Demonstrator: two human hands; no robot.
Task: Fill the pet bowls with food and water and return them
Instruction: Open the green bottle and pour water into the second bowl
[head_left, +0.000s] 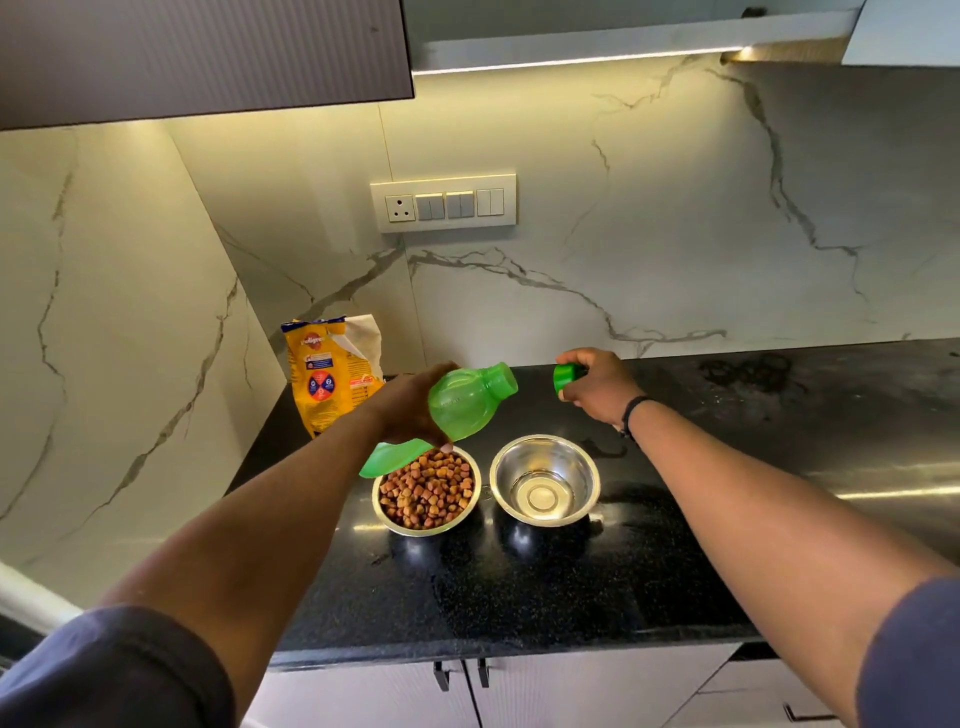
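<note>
Two steel bowls stand side by side on the black counter (571, 587). The left bowl (427, 492) is full of brown kibble. The right bowl (544, 480) shows only its shiny bottom; whether it holds water I cannot tell. My left hand (410, 402) grips a green plastic bottle (465, 402), tilted on its side above the kibble bowl with its uncapped mouth pointing right. My right hand (597, 384) holds the green cap (567, 376) above the counter, behind the right bowl. A yellow pet food bag (332, 374) stands in the back corner.
Marble walls close the counter on the left and back, with a switch panel (443, 202) on the back wall. An overhead cabinet (202, 52) hangs top left. Cabinet doors with handles (462, 675) sit below the counter's front edge. The counter stretches away to the right.
</note>
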